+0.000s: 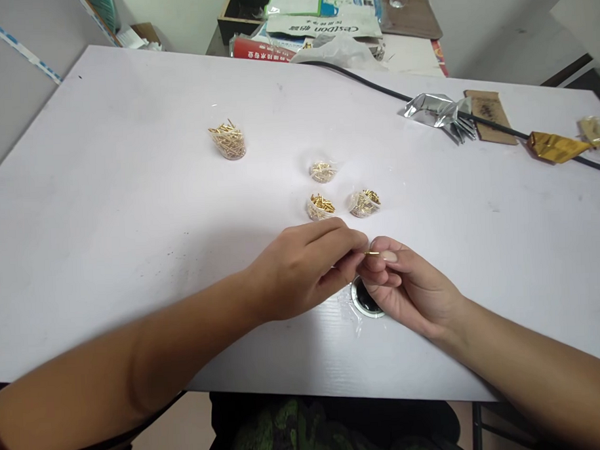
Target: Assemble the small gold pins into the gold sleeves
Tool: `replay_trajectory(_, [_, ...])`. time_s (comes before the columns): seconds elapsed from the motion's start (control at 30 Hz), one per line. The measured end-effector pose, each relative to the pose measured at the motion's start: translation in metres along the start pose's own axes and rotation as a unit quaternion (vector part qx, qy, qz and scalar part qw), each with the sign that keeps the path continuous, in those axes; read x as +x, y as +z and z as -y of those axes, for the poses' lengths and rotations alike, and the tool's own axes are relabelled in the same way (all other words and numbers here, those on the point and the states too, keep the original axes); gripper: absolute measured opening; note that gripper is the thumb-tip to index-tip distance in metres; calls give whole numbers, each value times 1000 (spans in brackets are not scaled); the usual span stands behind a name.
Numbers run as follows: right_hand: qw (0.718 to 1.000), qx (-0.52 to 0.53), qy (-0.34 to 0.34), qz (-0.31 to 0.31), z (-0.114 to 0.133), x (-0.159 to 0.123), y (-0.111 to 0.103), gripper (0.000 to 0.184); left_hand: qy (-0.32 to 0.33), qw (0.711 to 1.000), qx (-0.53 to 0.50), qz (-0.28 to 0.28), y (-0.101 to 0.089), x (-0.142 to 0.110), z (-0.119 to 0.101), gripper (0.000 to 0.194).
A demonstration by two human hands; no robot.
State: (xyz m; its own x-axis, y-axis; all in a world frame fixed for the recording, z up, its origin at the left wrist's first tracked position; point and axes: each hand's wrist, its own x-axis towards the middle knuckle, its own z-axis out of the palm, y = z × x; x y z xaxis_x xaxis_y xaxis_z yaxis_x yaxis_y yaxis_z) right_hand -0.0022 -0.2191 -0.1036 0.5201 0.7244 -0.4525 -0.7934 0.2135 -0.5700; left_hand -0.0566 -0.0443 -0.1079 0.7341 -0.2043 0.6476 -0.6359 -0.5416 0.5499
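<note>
Over the front middle of the white table (132,211), my left hand (306,267) and my right hand (405,284) meet with their fingertips pinched together. Between them shows a thin gold pin (372,253), held by both hands' fingertips. Beneath my right hand lies a small round black-and-silver ring (364,305) on a scrap of clear plastic. Just beyond the hands sit three small clear cups of gold pins (321,207) (364,202) (322,171). A fuller cup of gold pins (228,140) stands further left.
A black cable (364,81) crosses the far right of the table past crumpled silver foil (441,115), a brown card (490,116) and gold foil (553,147). Printed bags and papers (317,17) are piled beyond the far edge. The table's front edge runs below my forearms.
</note>
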Motion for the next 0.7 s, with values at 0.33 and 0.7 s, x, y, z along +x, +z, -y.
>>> replay_trajectory(0.33, [1000, -18, -9, -12, -2, 3, 1, 10, -22, 1000, -10, 5, 1, 0, -1, 10])
replay_trajectory(0.7, [1000, 2, -24, 19, 0, 3, -1, 6, -42, 998, -42, -34, 7, -2, -1, 1])
